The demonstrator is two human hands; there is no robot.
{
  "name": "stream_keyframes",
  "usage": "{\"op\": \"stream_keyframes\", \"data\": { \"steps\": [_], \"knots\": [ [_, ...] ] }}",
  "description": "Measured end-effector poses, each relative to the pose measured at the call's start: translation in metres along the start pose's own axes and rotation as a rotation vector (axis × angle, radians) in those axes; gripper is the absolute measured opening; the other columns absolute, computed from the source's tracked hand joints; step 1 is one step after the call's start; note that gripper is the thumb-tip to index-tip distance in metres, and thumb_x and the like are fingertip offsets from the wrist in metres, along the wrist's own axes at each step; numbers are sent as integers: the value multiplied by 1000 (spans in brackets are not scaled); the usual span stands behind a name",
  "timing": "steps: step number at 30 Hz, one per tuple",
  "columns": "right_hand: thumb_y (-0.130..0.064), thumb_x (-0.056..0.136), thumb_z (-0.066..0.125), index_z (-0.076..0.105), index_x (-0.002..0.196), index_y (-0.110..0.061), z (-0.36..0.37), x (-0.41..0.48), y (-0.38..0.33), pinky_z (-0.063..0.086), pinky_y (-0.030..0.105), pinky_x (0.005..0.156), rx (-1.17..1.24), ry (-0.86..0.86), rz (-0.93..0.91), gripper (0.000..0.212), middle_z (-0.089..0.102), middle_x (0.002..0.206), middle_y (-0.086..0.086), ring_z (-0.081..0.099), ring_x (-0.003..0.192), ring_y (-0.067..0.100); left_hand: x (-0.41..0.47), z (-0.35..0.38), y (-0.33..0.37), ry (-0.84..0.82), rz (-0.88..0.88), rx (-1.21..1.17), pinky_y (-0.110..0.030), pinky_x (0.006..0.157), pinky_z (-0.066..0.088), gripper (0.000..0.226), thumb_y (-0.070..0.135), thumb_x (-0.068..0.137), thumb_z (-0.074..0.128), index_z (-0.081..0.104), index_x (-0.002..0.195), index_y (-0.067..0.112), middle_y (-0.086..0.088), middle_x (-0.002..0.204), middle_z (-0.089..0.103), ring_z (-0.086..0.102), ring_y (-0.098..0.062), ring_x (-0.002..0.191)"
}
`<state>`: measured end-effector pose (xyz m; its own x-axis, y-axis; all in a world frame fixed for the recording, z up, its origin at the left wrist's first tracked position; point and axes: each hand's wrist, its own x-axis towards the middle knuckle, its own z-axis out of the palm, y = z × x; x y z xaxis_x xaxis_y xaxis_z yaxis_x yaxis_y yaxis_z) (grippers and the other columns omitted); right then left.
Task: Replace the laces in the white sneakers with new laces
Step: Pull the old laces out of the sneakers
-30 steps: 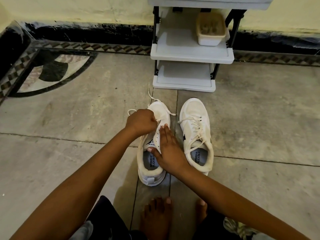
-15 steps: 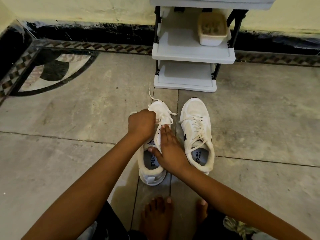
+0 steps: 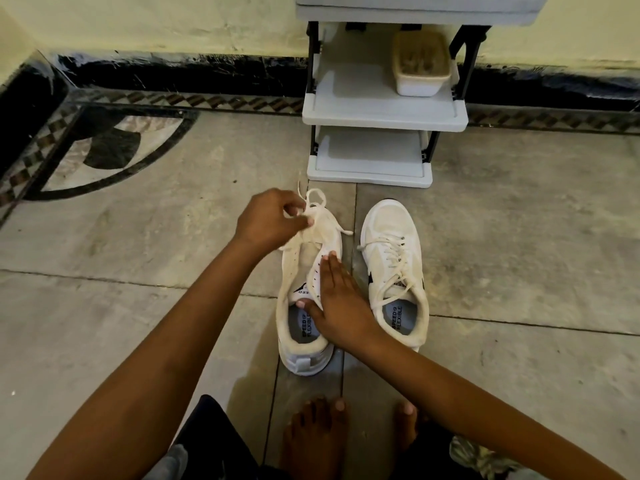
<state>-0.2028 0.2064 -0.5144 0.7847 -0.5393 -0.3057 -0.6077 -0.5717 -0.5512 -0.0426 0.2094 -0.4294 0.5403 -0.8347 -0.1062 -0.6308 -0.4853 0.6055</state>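
Note:
Two white sneakers stand side by side on the stone floor, toes pointing away from me. The left sneaker (image 3: 298,271) has most of its eyelets bare, and its loose white lace (image 3: 317,211) is bunched over the toe. My left hand (image 3: 272,220) pinches that lace above the toe. Fingers straight, my right hand (image 3: 337,303) lies flat on the left sneaker's right eyelet flap, thumb at the tongue's edge. The right sneaker (image 3: 394,268) is still laced, its lace ends lying loose.
A grey plastic shoe rack (image 3: 381,109) stands against the wall just beyond the sneakers, with a small lidded tub (image 3: 420,64) on its shelf. My bare feet (image 3: 318,434) are on the floor below the left sneaker.
My left hand has moved away from me, from over the eyelets to the toe, drawing the lace out with it. The right hand stays pressed on the sneaker.

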Motion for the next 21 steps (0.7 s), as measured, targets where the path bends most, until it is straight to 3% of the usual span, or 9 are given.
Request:
{"op": "stream_keyframes", "data": {
  "steps": [2, 4, 10, 14, 16, 18, 19, 21],
  "knots": [
    [-47, 96, 39, -11, 148, -3, 0, 0, -1, -3, 30, 118, -4, 4, -3, 84, -14, 157, 13, -8, 146, 22, -3, 16, -11, -161, -38, 272, -29, 81, 44, 32, 25, 81, 70, 65, 112, 21, 2, 104, 63, 57, -16, 96],
    [-46, 96, 39, -11, 148, -3, 1, -1, -1, -3, 30, 118, -1, 13, -2, 83, -14, 157, 13, -8, 146, 22, -8, 30, -18, -208, -52, 387, -31, 82, 45, 30, 28, 81, 67, 64, 111, 26, 3, 112, 63, 57, -18, 105],
    [-45, 96, 41, -9, 148, -4, 2, -1, -1, -3, 28, 117, 5, 35, -8, 83, -12, 157, 12, -7, 146, 22, -7, 42, -14, -76, 31, 505, -26, 66, 35, 16, 22, 86, 57, 67, 98, 23, -3, 103, 64, 60, -23, 96],
    [-44, 96, 41, -9, 148, -5, 2, -1, -1, -3, 28, 117, 4, 37, -7, 82, -12, 157, 12, -7, 146, 22, -10, 46, -9, -74, 117, 614, -29, 64, 39, 18, 20, 87, 51, 67, 93, 13, -7, 94, 66, 61, -26, 86],
    [-44, 96, 41, -8, 148, -4, 2, 0, -1, -4, 27, 116, 14, 23, -12, 82, -12, 157, 12, -8, 146, 22, -9, 36, -7, -131, 8, 316, -28, 66, 42, 15, 19, 85, 57, 67, 85, 8, -7, 83, 66, 59, -21, 78],
    [-45, 96, 41, -8, 148, -4, 3, 0, 1, -4, 26, 116, 22, 17, -17, 82, -12, 157, 11, -8, 146, 21, -10, 17, 1, -203, -99, -236, -23, 58, 39, 13, 10, 84, 60, 63, 72, 8, 1, 62, 60, 53, -10, 59],
    [-45, 96, 40, -8, 148, -5, 3, 1, 1, -4, 26, 116, 27, 14, -18, 82, -12, 157, 11, -8, 146, 21, -12, 7, 6, -218, -91, -440, -20, 53, 39, 18, 8, 85, 59, 60, 67, 11, 6, 54, 56, 49, -4, 52],
    [-46, 96, 41, -9, 148, -5, 3, 2, 1, -4, 26, 116, 35, 10, -12, 83, -13, 157, 10, -8, 146, 20, -13, -5, 15, -224, -9, -607, -12, 46, 38, 23, 8, 86, 59, 58, 64, 16, 11, 50, 54, 49, 1, 47]
  ]
}}
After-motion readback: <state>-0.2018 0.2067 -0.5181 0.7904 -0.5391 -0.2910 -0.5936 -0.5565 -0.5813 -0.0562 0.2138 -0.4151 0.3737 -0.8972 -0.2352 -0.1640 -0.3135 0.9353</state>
